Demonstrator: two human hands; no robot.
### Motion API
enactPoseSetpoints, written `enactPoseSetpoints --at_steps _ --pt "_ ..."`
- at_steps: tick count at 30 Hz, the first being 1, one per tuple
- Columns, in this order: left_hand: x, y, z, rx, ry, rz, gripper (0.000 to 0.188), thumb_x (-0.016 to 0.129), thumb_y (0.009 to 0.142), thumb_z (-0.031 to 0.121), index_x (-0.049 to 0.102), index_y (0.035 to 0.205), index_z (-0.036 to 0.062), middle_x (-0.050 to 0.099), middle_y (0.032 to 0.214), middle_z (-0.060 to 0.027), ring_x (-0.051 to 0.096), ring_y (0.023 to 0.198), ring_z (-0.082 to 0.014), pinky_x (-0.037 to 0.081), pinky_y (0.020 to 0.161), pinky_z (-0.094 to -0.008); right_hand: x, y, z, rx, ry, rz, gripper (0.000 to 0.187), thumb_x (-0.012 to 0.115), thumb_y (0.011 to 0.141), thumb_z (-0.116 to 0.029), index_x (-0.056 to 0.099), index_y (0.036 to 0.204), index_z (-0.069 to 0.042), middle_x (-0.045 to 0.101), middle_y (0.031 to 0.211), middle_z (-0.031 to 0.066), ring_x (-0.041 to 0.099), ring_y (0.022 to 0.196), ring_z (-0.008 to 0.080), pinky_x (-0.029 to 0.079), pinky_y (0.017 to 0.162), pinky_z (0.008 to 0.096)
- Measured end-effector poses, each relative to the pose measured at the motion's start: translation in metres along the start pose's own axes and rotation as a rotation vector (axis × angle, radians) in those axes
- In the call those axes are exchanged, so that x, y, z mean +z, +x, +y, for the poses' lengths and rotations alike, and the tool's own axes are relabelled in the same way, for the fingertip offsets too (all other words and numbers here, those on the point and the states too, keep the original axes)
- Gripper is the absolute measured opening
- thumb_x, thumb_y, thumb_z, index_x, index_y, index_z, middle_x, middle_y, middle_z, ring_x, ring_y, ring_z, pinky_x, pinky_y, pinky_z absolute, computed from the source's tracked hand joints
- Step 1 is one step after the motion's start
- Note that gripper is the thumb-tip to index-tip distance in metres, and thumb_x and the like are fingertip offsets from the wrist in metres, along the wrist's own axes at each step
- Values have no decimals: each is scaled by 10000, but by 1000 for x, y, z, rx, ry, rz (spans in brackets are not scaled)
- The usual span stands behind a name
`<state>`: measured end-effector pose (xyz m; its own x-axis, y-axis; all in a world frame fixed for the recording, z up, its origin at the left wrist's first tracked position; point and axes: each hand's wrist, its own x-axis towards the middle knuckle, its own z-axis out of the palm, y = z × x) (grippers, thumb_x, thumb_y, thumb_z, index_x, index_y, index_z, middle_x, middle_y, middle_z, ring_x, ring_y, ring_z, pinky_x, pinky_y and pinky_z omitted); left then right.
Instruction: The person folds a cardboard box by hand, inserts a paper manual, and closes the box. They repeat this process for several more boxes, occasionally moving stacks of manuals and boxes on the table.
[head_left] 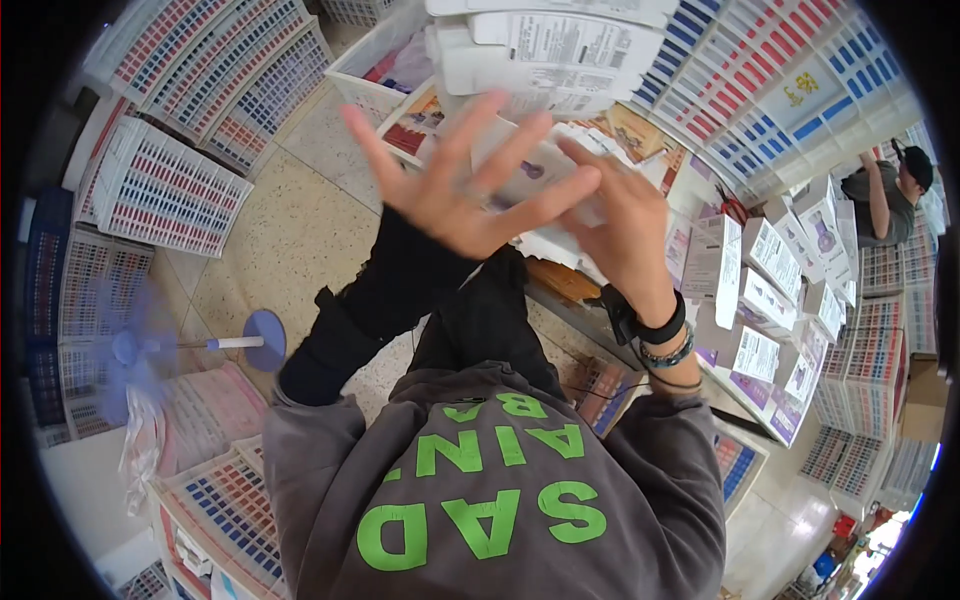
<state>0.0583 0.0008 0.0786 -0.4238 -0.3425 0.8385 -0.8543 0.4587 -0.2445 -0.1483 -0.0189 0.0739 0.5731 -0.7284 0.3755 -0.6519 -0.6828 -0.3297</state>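
Note:
My left hand point(455, 195), in a black sleeve-like wrist cover, is raised in front of me with its fingers spread and slightly blurred. It holds nothing. My right hand point(630, 220), with a dark band and beaded bracelets at the wrist, is beside it, its visible fingers stretched toward the left hand. The left thumb overlaps the right fingers, so part of them is hidden. Behind both hands lies a white carton with a small purple picture point(530, 170), on the worktop. Whether the right hand touches this carton is not clear. Stacked flat white cartons point(565, 50) stand beyond the hands.
Small white-and-purple boxes point(770, 265) stand grouped at the right. Slatted white crates point(175, 190) surround the area. A blue fan point(125, 345) is at the left. An open white bin point(370, 95) sits beyond my left hand. Another person point(890, 195) is at the far right.

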Motion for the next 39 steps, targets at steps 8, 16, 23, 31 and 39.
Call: enactPoseSetpoints --at_steps 8,16,23,31,39 --pt "90 -103 40 -782 -725 25 940 870 605 370 439 1392 91 388 1389 -249 220 1390 -425 263 1090 -528 67 -17 11 234 415 375 456 765 786 -188 611 1190 -46 575 1235 191 570 1118 309 436 912 452" --pt "95 -95 55 -623 -631 -381 359 734 761 175 682 1115 148 594 1161 -120 427 1186 -369 370 978 -470 62 -66 97 639 -121 327 663 767 754 -180 478 1347 -114 472 1371 195 418 1257 454 385 999 491" --pt "88 -96 55 -767 -900 -613 473 668 827 199 575 1288 143 571 1184 -102 475 1123 -296 391 959 -402 82 -65 131 197 -523 -45 717 649 722 24 454 1379 -186 494 1381 161 455 1279 364 380 1020 533" --pt "53 -79 50 -965 -1390 -87 844 687 741 365 318 1435 56 489 1299 -177 430 1245 -278 367 1012 -388 16 -57 -8 176 392 581 375 525 834 132 578 1186 15 620 1180 175 606 1094 295 480 894 379" --pt "29 -30 46 -766 -1293 161 788 477 874 573 290 1432 49 445 1379 -115 430 1271 -230 344 1051 -339 19 -32 -49 142 746 491 563 686 830 -90 434 1314 50 523 1251 172 496 1184 253 375 1007 368"
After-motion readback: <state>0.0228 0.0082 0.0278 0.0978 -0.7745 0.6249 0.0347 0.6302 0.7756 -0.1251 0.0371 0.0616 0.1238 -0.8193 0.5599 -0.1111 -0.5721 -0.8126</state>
